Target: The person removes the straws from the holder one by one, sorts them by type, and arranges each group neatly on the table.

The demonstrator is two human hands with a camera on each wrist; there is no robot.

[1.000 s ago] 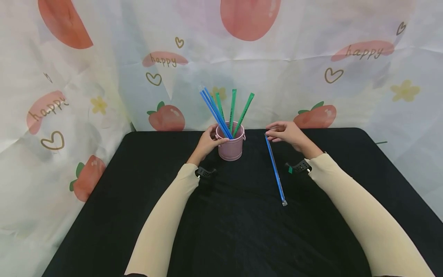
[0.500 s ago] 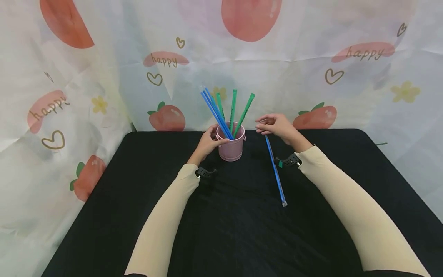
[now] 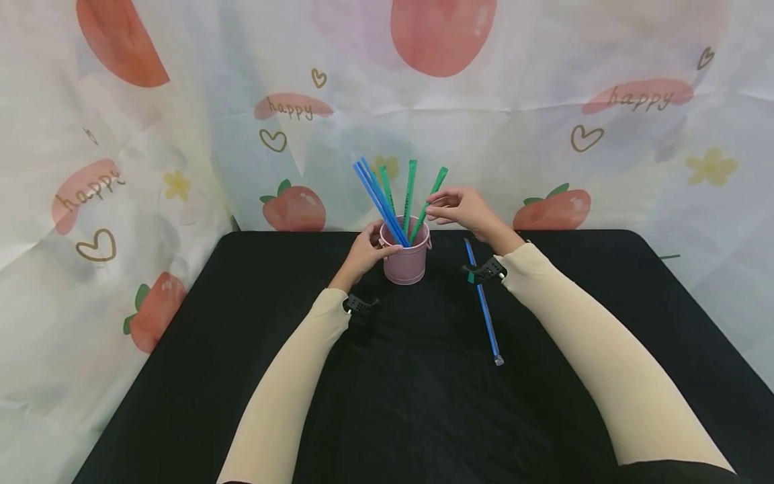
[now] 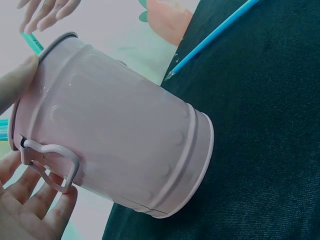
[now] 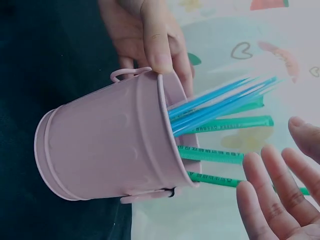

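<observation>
A small pink bucket stands upright near the table's far edge. Blue straws in clear wrappers lean left in it, beside several green paper-wrapped straws. My left hand grips the bucket's left side, thumb at the rim and fingers by the wire handle. Close to the rightmost green straw is my right hand; in the right wrist view its fingers are spread, thumb apart, not closed round any straw. To the right, one wrapped blue straw lies on the black cloth, partly hidden by the wrist strap.
Black cloth covers the table. A printed curtain with fruit and hearts hangs right behind the table's far edge and along the left side. Black straps are worn on both wrists.
My right hand has moved left and slightly up, from the top end of the lone blue straw to the green straws. That straw stays on the cloth. My left hand keeps its grip.
</observation>
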